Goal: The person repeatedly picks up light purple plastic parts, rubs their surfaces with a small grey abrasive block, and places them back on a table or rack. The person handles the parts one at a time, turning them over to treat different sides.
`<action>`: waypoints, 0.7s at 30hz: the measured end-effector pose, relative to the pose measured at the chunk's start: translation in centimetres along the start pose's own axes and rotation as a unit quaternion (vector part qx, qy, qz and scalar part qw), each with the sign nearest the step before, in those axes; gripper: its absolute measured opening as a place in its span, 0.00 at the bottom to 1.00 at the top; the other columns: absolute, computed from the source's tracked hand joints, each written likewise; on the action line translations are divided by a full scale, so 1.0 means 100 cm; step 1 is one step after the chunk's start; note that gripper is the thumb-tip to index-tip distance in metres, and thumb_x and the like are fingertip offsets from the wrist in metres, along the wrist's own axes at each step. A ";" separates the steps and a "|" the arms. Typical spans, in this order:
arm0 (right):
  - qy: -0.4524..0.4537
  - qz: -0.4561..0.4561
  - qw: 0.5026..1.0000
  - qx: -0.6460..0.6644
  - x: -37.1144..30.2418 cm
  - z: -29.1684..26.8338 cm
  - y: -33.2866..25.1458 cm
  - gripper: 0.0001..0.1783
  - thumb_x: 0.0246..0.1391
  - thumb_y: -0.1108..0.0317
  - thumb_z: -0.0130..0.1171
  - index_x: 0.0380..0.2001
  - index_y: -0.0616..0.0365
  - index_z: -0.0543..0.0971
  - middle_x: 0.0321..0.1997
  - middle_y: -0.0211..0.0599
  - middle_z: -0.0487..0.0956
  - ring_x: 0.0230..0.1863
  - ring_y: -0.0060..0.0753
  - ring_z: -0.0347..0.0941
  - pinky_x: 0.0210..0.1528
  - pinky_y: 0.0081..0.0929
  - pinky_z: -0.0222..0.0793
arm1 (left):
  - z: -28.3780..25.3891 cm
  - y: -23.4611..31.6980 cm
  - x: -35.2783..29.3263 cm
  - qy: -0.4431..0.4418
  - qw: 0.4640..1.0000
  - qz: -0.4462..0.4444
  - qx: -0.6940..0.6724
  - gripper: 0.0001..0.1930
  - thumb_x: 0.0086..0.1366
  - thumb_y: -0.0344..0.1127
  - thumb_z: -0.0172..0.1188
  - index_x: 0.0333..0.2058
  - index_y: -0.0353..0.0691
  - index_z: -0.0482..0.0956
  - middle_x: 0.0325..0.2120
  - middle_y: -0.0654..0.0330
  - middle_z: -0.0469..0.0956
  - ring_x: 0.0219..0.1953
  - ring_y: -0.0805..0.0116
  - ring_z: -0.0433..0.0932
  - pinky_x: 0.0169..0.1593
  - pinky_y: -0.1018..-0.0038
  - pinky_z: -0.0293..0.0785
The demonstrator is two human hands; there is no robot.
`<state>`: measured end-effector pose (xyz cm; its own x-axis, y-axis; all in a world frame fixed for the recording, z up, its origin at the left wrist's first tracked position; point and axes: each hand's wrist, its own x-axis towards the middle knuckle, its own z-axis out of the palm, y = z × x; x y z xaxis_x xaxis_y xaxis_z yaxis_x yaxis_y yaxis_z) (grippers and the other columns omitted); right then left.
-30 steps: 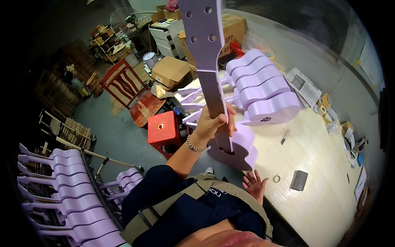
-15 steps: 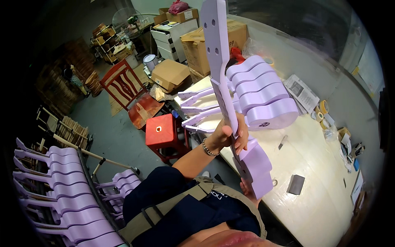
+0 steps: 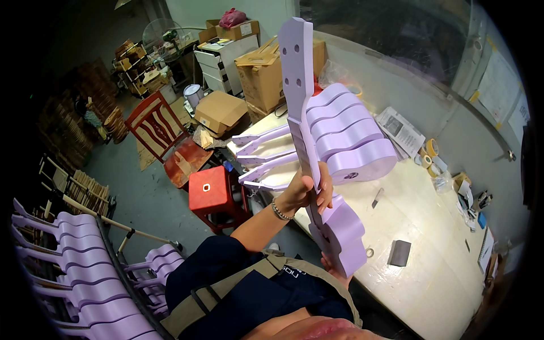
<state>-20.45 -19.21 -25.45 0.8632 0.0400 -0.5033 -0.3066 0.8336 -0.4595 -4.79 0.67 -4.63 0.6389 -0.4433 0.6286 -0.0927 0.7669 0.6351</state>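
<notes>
A lilac-painted ukulele (image 3: pixel 347 232) is held up in front of me, its headstock with several round holes pointing up and away. My left hand (image 3: pixel 311 190) wraps round its neck near the body, a beaded bracelet at the wrist. Low at the rounded end, my right hand (image 3: pixel 334 271) supports the body, with most of its fingers hidden behind it. The front face is seen edge-on. Just beyond, a row of lilac ukuleles (image 3: pixel 354 133) stands on the cream table (image 3: pixel 419 226), necks pointing left. A grey block (image 3: pixel 399 253) and a small ring (image 3: pixel 370 253) lie to the right.
Tape rolls (image 3: pixel 432 148), a newspaper (image 3: pixel 401 131) and a small blade-like tool (image 3: pixel 378 198) are on the table. A red stool (image 3: pixel 211 190) and wooden chair (image 3: pixel 184 161) stand left of it. More lilac ukuleles (image 3: pixel 93 258) fill a rack at lower left. Cardboard boxes (image 3: pixel 260 76) sit behind.
The view has shifted slightly, so the surroundings sit a little further left and lower. The held ukulele's headstock now shows whole, slightly lower. Both hands keep their hold.
</notes>
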 end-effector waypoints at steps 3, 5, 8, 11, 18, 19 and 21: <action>-0.002 0.030 1.000 0.003 0.012 -0.015 0.003 0.29 0.49 0.49 0.48 0.52 0.50 0.63 0.47 0.41 0.71 0.42 0.48 0.72 0.38 0.39 0.71 | -0.001 0.000 -0.002 0.007 1.000 -0.001 -0.004 0.22 0.57 0.54 0.52 0.30 0.38 0.65 0.14 0.60 0.69 0.15 0.68 0.73 0.29 0.71 0.75; -0.033 0.046 0.998 0.020 0.023 -0.030 0.006 0.30 0.48 0.48 0.48 0.52 0.49 0.63 0.49 0.41 0.70 0.45 0.47 0.70 0.39 0.40 0.70 | 0.007 0.006 0.000 0.060 0.998 -0.007 0.013 0.19 0.60 0.50 0.50 0.34 0.37 0.66 0.18 0.59 0.69 0.19 0.68 0.74 0.33 0.70 0.75; -0.086 0.040 0.995 -0.008 0.025 -0.034 0.005 0.38 0.48 0.34 0.39 0.53 0.53 0.62 0.52 0.43 0.68 0.51 0.44 0.64 0.48 0.42 0.62 | 0.015 0.017 0.004 0.093 0.994 -0.011 0.053 0.15 0.63 0.40 0.47 0.43 0.36 0.64 0.25 0.59 0.69 0.26 0.69 0.73 0.38 0.71 0.72; -0.091 0.033 0.994 -0.049 0.017 -0.023 -0.002 0.44 0.46 0.29 0.32 0.54 0.54 0.60 0.53 0.44 0.67 0.52 0.42 0.64 0.49 0.38 0.61 | 0.022 0.023 0.006 0.158 0.978 -0.005 0.137 0.13 0.64 0.35 0.46 0.45 0.35 0.63 0.27 0.59 0.69 0.27 0.72 0.71 0.36 0.75 0.70; -0.051 0.041 0.997 -0.044 0.016 -0.031 0.000 0.42 0.48 0.31 0.32 0.54 0.54 0.61 0.52 0.43 0.68 0.49 0.39 0.67 0.48 0.36 0.63 | 0.014 0.024 0.004 0.248 0.936 0.019 0.250 0.13 0.63 0.32 0.47 0.44 0.33 0.63 0.27 0.60 0.69 0.27 0.75 0.70 0.33 0.79 0.68; -0.044 0.043 0.997 -0.044 0.017 -0.031 0.001 0.42 0.49 0.31 0.32 0.54 0.54 0.61 0.52 0.42 0.68 0.49 0.38 0.67 0.48 0.36 0.63 | 0.013 0.025 0.004 0.259 0.926 0.020 0.273 0.13 0.63 0.33 0.48 0.44 0.33 0.63 0.27 0.60 0.69 0.26 0.75 0.70 0.33 0.80 0.68; -0.041 0.047 0.997 -0.044 0.019 -0.034 0.004 0.41 0.49 0.31 0.32 0.54 0.54 0.61 0.52 0.42 0.69 0.48 0.38 0.67 0.48 0.36 0.63 | 0.013 0.027 0.004 0.267 0.921 0.029 0.281 0.14 0.63 0.33 0.48 0.44 0.32 0.63 0.26 0.60 0.70 0.26 0.75 0.70 0.33 0.81 0.68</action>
<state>-20.34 -20.68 -29.11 0.8580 0.1641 -0.4868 -0.4185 0.7729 -0.4770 -5.75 1.99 -2.06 0.8911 -0.0029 0.4539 -0.4237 0.3532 0.8341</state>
